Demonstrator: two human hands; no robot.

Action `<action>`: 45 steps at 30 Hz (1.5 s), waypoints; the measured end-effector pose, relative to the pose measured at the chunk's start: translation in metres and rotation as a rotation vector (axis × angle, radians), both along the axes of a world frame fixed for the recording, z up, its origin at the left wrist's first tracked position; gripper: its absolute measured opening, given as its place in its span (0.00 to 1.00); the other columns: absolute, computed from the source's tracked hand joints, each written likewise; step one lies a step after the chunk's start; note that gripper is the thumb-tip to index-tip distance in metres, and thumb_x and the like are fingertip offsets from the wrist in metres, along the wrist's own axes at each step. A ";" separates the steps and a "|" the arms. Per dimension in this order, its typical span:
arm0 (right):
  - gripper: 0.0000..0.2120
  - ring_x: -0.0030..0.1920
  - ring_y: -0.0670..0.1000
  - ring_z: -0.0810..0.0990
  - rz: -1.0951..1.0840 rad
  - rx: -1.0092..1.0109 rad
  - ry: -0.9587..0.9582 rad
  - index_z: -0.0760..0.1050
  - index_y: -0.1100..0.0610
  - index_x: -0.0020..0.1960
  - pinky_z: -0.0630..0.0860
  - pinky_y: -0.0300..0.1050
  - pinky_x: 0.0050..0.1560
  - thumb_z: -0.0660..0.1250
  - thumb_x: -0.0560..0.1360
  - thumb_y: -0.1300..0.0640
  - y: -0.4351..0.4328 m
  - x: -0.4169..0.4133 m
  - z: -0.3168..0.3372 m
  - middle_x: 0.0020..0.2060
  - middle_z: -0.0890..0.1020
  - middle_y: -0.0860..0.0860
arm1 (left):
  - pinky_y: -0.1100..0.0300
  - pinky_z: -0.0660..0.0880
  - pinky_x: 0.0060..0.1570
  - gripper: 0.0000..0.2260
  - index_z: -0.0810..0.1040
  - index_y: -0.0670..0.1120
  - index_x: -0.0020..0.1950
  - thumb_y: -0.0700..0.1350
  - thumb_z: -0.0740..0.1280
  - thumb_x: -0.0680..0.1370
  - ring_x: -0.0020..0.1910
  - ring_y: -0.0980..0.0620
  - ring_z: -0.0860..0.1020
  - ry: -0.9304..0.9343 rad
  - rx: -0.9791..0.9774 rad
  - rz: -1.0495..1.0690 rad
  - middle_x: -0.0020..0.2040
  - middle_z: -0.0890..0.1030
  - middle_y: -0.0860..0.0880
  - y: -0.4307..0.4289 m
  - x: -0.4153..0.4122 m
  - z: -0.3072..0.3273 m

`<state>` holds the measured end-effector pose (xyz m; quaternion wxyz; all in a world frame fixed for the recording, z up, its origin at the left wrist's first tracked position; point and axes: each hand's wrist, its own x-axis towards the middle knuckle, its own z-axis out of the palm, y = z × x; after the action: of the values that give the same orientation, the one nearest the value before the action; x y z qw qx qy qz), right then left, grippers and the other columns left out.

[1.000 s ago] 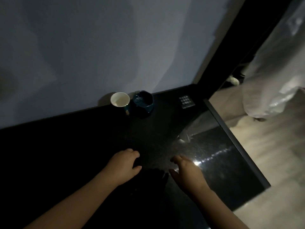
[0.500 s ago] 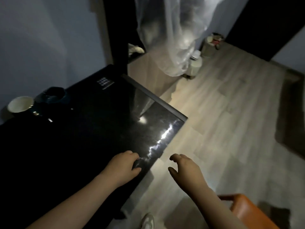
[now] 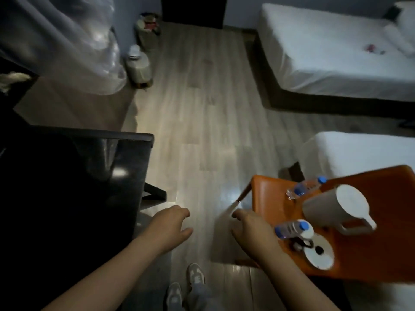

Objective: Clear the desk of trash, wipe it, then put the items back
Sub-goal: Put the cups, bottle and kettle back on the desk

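While standing between desk (image 3: 74, 176) and chair (image 3: 265, 198), held left hand (image 3: 170, 227) out over floor (image 3: 202, 108) and right hand (image 3: 251, 230) at chair's near edge, fingers loosely curled, slightly apart, gripping nothing. Logged on chair seat: kettle (image 3: 336, 207), base (image 3: 318, 254), near bottle (image 3: 289, 228) just beside right hand, far bottle (image 3: 303, 188) behind kettle

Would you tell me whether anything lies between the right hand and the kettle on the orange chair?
Yes, partly: a water bottle lies on the orange chair close by the right hand, on the straight line to the kettle. Reaching over it or around its far side looks open; nothing else visible blocks the way.
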<state>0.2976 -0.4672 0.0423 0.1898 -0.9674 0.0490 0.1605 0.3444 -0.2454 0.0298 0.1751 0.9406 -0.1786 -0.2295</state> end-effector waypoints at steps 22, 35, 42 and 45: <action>0.05 0.48 0.45 0.76 -0.567 0.046 0.080 0.73 0.48 0.50 0.77 0.43 0.49 0.64 0.76 0.49 -0.134 -0.176 -0.026 0.49 0.77 0.46 | 0.61 0.72 0.56 0.18 0.74 0.49 0.65 0.55 0.63 0.77 0.59 0.52 0.75 0.057 0.135 -0.504 0.60 0.76 0.50 -0.162 -0.063 -0.014; 0.04 0.49 0.48 0.77 -0.565 0.123 0.134 0.72 0.48 0.49 0.71 0.39 0.43 0.64 0.75 0.53 -0.304 -0.189 -0.078 0.48 0.78 0.48 | 0.60 0.69 0.60 0.24 0.68 0.50 0.71 0.55 0.66 0.77 0.65 0.51 0.73 0.132 0.136 -0.299 0.67 0.73 0.48 -0.319 -0.088 -0.047; 0.02 0.40 0.48 0.75 -0.579 0.173 0.211 0.72 0.49 0.43 0.66 0.37 0.32 0.63 0.75 0.55 -0.344 -0.171 -0.126 0.40 0.76 0.48 | 0.60 0.68 0.62 0.30 0.61 0.49 0.74 0.59 0.64 0.77 0.67 0.51 0.70 0.217 0.196 -0.205 0.71 0.69 0.48 -0.352 -0.078 -0.092; 0.09 0.45 0.50 0.78 -0.591 0.156 0.250 0.75 0.53 0.54 0.70 0.39 0.36 0.63 0.75 0.53 -0.359 -0.160 -0.151 0.47 0.80 0.51 | 0.58 0.69 0.62 0.32 0.61 0.49 0.74 0.60 0.66 0.75 0.67 0.50 0.70 0.250 0.202 -0.184 0.71 0.68 0.48 -0.367 -0.069 -0.117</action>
<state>0.1372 -0.8262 -0.1088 0.2941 -0.8668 0.3381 0.2190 0.2758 -0.6127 -0.0874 0.0788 0.8972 -0.2166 -0.3766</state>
